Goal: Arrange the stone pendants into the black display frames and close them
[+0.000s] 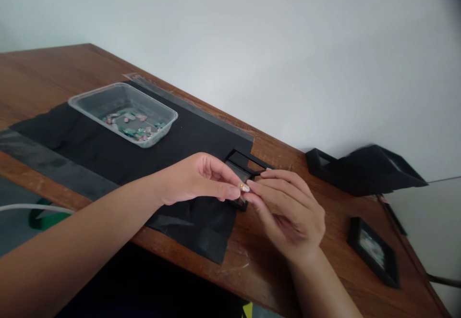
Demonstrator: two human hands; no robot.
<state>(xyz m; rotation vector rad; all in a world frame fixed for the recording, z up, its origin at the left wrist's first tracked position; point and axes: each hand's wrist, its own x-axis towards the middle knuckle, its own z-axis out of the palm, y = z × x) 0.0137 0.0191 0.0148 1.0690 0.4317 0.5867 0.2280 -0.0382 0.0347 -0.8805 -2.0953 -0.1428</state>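
Observation:
My left hand [196,178] and my right hand [290,212] meet over the edge of a black cloth [118,152]. Between their fingertips they pinch one small pale press-on nail [245,188] with a tiny gold dot. My left thumb and forefinger close on it from the left; my right fingertips touch it from the right. Just behind the fingers lies a small open black frame box [248,162], partly hidden by my hands.
A clear plastic tub [122,114] with several small coloured nails stands on the black cloth at the left. Stacked black boxes [363,169] sit by the wall at the right. One closed black display box [374,250] lies on the wooden table [43,70] near the right edge.

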